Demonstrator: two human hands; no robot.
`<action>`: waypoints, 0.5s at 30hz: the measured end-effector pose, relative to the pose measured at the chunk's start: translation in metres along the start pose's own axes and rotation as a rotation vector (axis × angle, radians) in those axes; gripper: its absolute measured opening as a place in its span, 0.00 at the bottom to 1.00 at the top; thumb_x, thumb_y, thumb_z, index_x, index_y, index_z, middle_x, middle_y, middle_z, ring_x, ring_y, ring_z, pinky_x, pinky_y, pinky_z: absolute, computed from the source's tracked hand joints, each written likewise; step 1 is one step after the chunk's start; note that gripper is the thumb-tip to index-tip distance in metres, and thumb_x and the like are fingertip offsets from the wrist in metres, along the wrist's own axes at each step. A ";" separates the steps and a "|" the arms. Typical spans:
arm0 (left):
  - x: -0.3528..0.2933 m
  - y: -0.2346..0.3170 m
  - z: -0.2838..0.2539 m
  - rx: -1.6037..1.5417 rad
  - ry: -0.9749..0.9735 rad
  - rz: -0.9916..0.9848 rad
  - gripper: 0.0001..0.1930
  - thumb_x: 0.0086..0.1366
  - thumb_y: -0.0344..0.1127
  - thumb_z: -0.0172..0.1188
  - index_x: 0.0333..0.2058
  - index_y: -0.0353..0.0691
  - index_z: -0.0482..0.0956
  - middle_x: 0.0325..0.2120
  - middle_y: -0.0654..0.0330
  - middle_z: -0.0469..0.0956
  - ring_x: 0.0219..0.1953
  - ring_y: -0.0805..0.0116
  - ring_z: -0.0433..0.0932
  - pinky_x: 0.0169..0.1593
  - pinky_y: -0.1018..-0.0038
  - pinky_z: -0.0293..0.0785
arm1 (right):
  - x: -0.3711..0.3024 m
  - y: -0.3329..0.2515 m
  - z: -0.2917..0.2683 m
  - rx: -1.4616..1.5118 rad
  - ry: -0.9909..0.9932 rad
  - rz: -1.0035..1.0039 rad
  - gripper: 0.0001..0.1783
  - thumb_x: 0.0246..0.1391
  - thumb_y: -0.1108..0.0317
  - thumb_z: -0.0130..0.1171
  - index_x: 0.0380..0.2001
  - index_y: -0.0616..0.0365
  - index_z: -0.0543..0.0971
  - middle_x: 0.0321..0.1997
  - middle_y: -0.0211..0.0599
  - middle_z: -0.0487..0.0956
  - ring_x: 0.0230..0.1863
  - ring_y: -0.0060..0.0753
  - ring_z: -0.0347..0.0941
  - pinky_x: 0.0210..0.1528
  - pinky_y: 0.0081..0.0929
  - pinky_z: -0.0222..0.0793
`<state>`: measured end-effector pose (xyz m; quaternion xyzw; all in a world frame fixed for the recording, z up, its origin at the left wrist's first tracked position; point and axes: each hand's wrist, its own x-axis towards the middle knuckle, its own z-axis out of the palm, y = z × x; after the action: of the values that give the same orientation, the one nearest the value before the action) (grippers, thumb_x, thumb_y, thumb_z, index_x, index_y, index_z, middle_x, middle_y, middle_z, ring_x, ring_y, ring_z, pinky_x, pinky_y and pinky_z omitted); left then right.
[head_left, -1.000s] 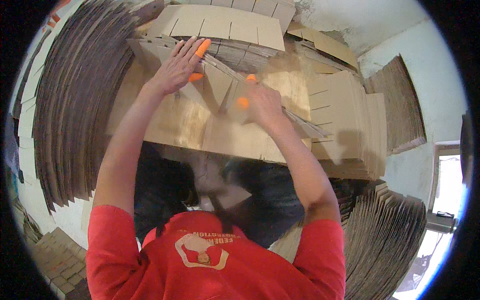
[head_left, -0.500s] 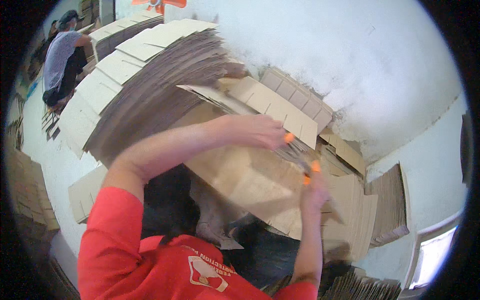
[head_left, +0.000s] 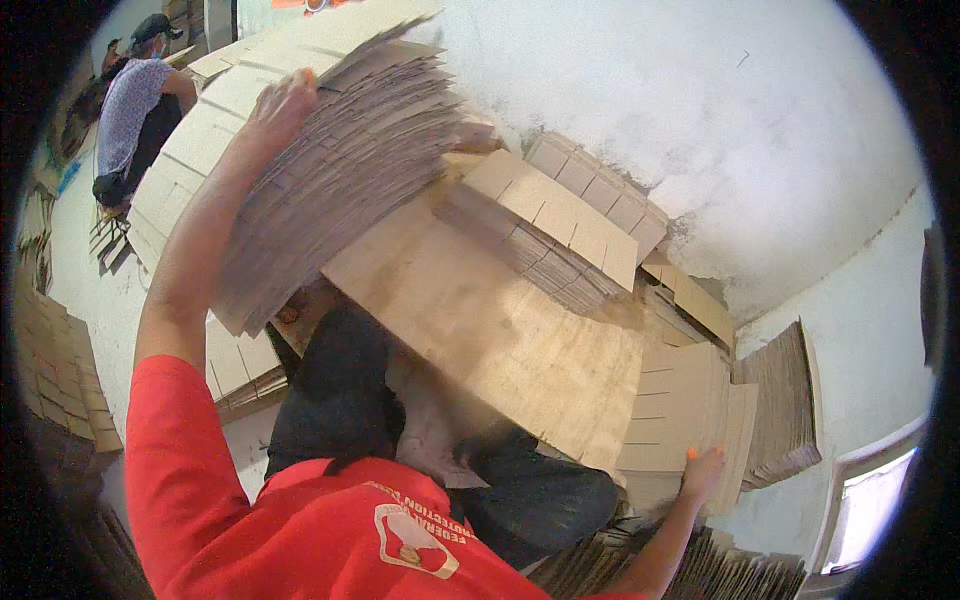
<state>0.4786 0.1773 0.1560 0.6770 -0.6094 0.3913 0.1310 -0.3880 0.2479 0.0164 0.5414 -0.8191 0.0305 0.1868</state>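
My left hand (head_left: 280, 108) is at the top of a tall, leaning stack of slotted cardboard strips (head_left: 350, 140). Its fingers are closed over the edge of a top strip, which rises slightly from the pile. At the lower right, my right hand (head_left: 704, 474) rests at the near side of a second stack of slotted cardboard sheets (head_left: 672, 400), its fingers curled on a sheet there. Orange covers show on the fingertips of both hands. Between the two stacks lies a plain wooden board (head_left: 480, 340) in front of my legs.
Another pile of slotted strips (head_left: 560, 225) stands on the board's far side, against the stained white wall (head_left: 760, 130). More cardboard (head_left: 785, 405) leans at the right, near a window (head_left: 870, 505). A co-worker (head_left: 135, 115) crouches at the far left. Further stacks (head_left: 60, 365) line the left.
My hands have parted from the thin cardboard piece they held over the board. The left has gone up and left to the tall stack, the right down and right to the other stack.
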 end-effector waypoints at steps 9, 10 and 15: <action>-0.001 -0.028 0.005 -0.159 -0.103 0.271 0.12 0.51 0.26 0.57 0.37 0.32 0.74 0.36 0.48 0.77 0.37 0.46 0.78 0.43 0.57 0.74 | 0.012 0.040 0.033 0.093 -0.043 0.040 0.22 0.49 0.70 0.60 0.50 0.61 0.74 0.48 0.53 0.77 0.50 0.55 0.72 0.52 0.46 0.69; -0.002 -0.035 0.000 -0.117 -0.215 0.228 0.12 0.50 0.26 0.58 0.36 0.32 0.74 0.35 0.48 0.77 0.37 0.46 0.78 0.42 0.57 0.74 | 0.015 0.030 0.027 0.123 -0.048 0.051 0.22 0.49 0.71 0.60 0.50 0.61 0.75 0.47 0.51 0.77 0.49 0.54 0.73 0.51 0.45 0.70; 0.010 0.005 -0.040 -0.058 -0.209 0.100 0.10 0.52 0.31 0.62 0.31 0.33 0.74 0.30 0.49 0.78 0.37 0.48 0.79 0.40 0.57 0.75 | 0.023 0.051 0.030 0.039 0.031 0.084 0.20 0.51 0.68 0.59 0.49 0.60 0.75 0.46 0.47 0.78 0.47 0.48 0.75 0.48 0.39 0.71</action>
<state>0.4588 0.1953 0.1881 0.6788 -0.6637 0.3070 0.0666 -0.4501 0.2413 0.0040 0.5094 -0.8375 0.0625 0.1875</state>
